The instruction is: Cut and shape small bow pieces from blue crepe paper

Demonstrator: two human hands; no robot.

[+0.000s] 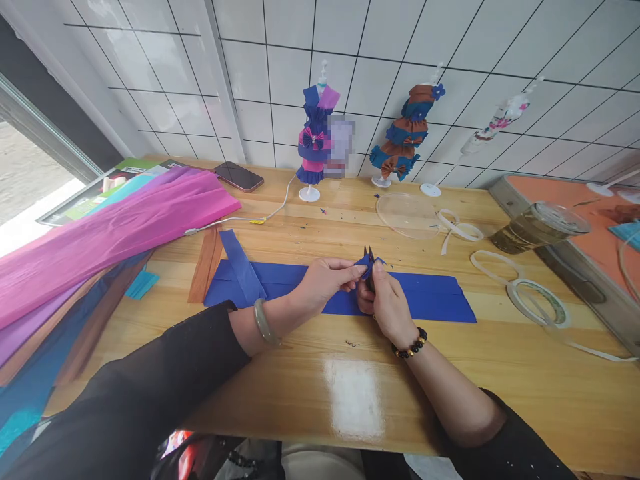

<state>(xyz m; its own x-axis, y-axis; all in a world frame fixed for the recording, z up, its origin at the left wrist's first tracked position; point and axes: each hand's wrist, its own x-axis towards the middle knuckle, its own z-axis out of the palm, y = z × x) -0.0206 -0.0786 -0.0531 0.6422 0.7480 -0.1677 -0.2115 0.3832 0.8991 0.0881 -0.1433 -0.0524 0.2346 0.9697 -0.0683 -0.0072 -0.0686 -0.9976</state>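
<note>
My left hand (323,280) pinches a small piece of blue crepe paper (364,264) between thumb and fingertips. My right hand (393,300) is closed around small dark scissors (369,252), whose pointed tips stick up at the blue piece. Most of the scissors' handles are hidden by the fingers. Under both hands a long blue paper strip (430,293) lies flat across the table. A shorter blue strip (241,263) rests slantwise over its left end, beside a brown paper strip (206,263).
Pink crepe paper (150,213) and other coloured sheets pile up at left, near a phone (239,177). Dress forms in paper, one blue and pink (314,143), stand along the wall. At right are a tape roll (537,303), a lidded cup (537,227) and a clear disc (406,215).
</note>
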